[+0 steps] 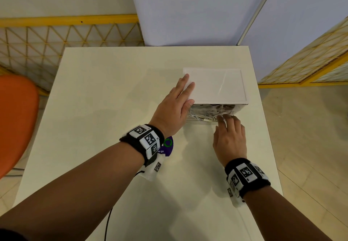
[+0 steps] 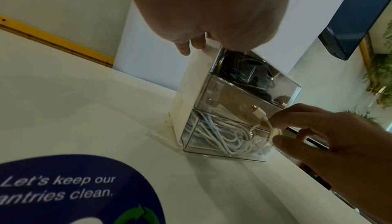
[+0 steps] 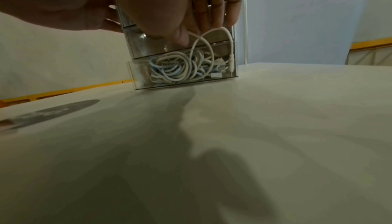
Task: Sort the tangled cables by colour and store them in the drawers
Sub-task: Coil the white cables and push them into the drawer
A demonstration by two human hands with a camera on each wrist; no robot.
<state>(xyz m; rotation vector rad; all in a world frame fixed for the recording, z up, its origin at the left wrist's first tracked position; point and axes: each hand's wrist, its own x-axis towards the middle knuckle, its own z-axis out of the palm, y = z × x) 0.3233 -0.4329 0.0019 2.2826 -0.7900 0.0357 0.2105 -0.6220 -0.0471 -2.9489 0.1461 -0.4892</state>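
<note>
1. Head view: your left hand (image 1: 176,105) lies flat on the white drawer unit (image 1: 216,84), fingers straight over its top left corner and thumb down the near left edge, holding nothing. The unit stands toward the far right of the white table (image 1: 113,93). Your right hand (image 1: 230,139) reaches to the bottom drawer (image 1: 203,119), fingertips at its front where white cables (image 1: 199,117) show; the grip itself is hidden from here. A round purple sticker (image 1: 168,146) peeks out beside your left wrist, and an orange chair (image 1: 17,120) stands left of the table.

2. Left wrist view: your left palm (image 2: 212,9) rests on the unit's top edge. The top drawer (image 2: 250,75) holds dark cables (image 2: 244,71); the bottom drawer, pulled slightly out, is full of white cables (image 2: 220,137). Your right hand (image 2: 318,137) pinches a white cable (image 2: 267,123) between thumb and forefinger at the drawer's front, its plug (image 2: 257,112) standing up just above the fingers.

3. Right wrist view: your right fingers (image 3: 214,9) hang curled over the bottom drawer (image 3: 182,75), a loop of white cable (image 3: 208,34) arching from them into the coils (image 3: 174,70) inside. The left hand (image 3: 53,4) is at the unit's left side.
</note>
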